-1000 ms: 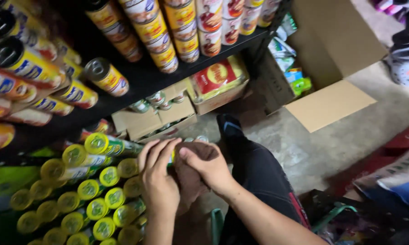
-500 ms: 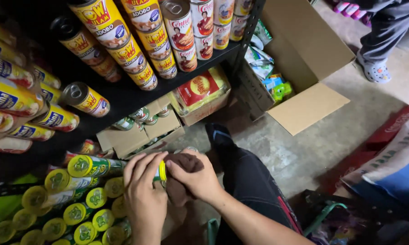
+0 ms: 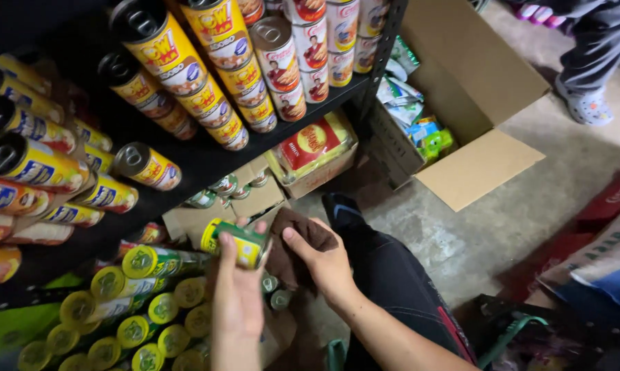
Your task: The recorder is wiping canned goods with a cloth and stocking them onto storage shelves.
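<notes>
Bare forearms, no sleeves; dark trousers [image 3: 392, 288] with a red side stripe.

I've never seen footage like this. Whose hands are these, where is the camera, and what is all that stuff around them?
There is no machine here: a person wears a camera on their head, so you look down at their own two bare hands. The left hand holds a small green and yellow can lying sideways. The right hand holds a brown cloth against the can's end. Below the hands, many similar cans with yellow-green lids lie stacked. Above, a black shelf carries rows of taller yellow and red cans. To the right an open cardboard box of small packets stands on the concrete floor, and another person's legs show in the top corner.
</notes>
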